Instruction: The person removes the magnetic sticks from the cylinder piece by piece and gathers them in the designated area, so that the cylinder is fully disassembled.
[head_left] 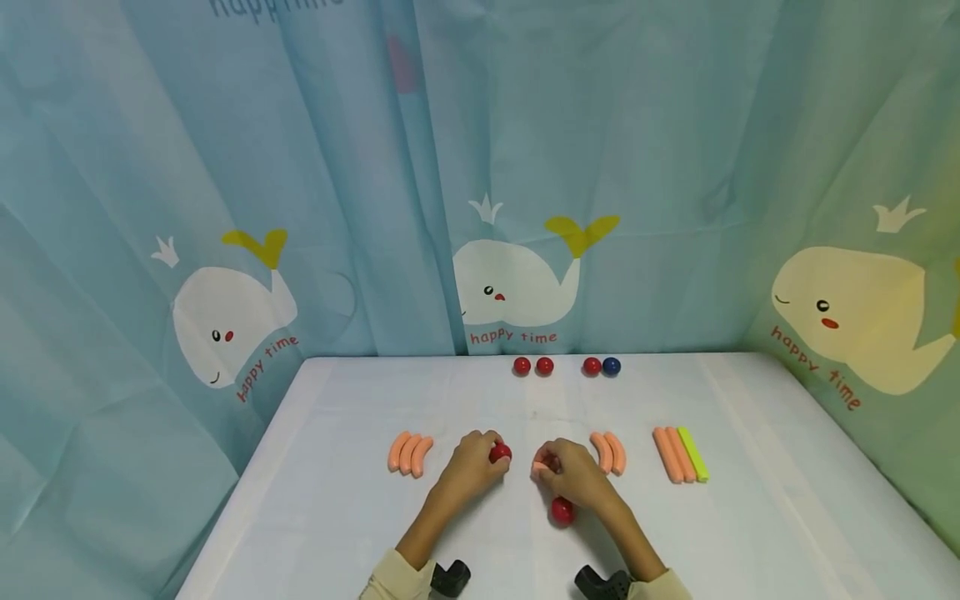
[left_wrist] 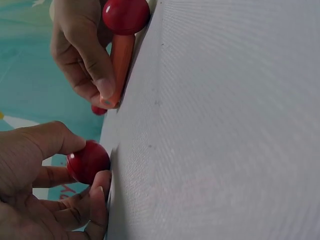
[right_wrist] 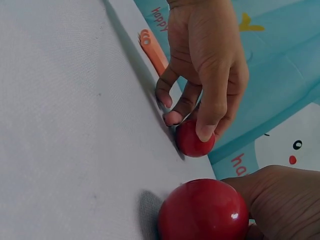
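Note:
Near the table's middle, my left hand [head_left: 468,467] pinches a red ball [head_left: 500,452] between thumb and fingers, at the white tabletop. To its right, my right hand [head_left: 576,477] pinches an orange sausage-like stick [head_left: 539,469]; the left wrist view shows the stick [left_wrist: 121,60] with the thumb and fingers at its end. Another red ball [head_left: 562,511] sits just below the right hand, large in front in the right wrist view. There the right hand [right_wrist: 290,200] is partly cut off, and its stick is hidden.
Three curved orange sticks [head_left: 410,454] lie at left, two more [head_left: 607,453] beside the right hand. Farther right lie two straight orange sticks [head_left: 672,455] and a green one [head_left: 693,455]. Red balls [head_left: 544,367] and a blue ball [head_left: 611,367] line the back edge, before a whale-print curtain [head_left: 660,167].

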